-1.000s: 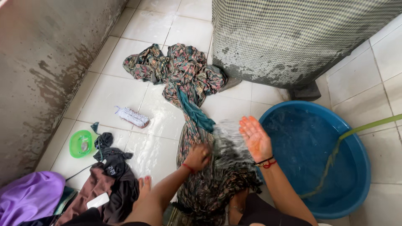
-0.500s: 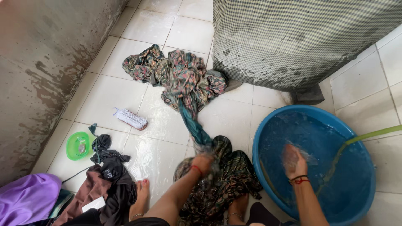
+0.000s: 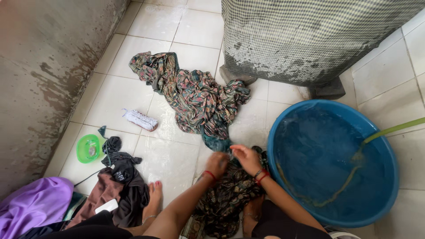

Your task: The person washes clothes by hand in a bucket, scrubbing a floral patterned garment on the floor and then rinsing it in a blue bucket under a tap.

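Note:
A long wet patterned cloth in green, red and brown lies spread over the white tiled floor. Its near end is bunched in front of me. My left hand, with a red thread at the wrist, grips that bunched part. My right hand, with red and black wrist bands, also grips the cloth right beside the left. A blue basin full of water stands just right of my hands, with a green hose running into it.
A white scrub brush and a green soap dish lie on the floor to the left. Dark clothes and a purple cloth are piled lower left by my foot. A checked-covered block stands behind; concrete wall left.
My right hand left the basin water and came left onto the cloth beside my left hand. The far part of the cloth has been pulled nearer and spread wider.

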